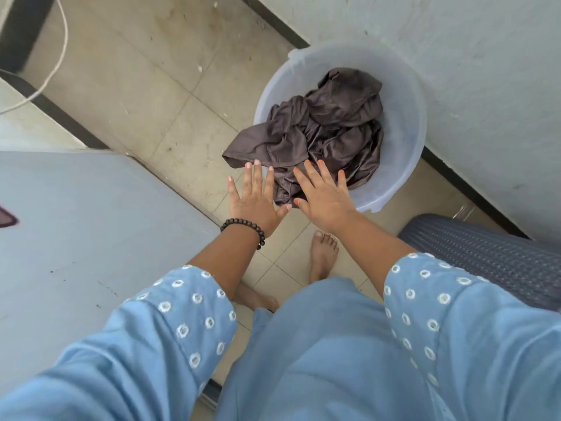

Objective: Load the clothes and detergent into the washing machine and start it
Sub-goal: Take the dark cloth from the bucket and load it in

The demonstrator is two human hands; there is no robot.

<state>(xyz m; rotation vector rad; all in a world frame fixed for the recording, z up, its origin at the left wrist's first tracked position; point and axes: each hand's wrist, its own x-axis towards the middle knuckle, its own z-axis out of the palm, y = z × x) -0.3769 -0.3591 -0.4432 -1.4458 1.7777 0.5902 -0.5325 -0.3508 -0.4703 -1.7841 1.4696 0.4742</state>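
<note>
The light-blue sleeves [170,323] with white eyelets fill the foreground, and past them both arms reach down toward a pale bucket [403,123] on the tiled floor by the wall. The left hand [258,199], a bead bracelet [244,229] at its wrist, and the right hand [323,197] are spread flat with straight fingers, grasping nothing, just above the dark brown clothes [318,132]. That bundle sits crumpled in the bucket, its long axis running from the far rim toward the near-left, where a flap spills over the edge. Gathering it well likely means scooping from both sides, catching that trailing flap. The grey surface [76,223] at left may be the washing machine's lid.
</note>
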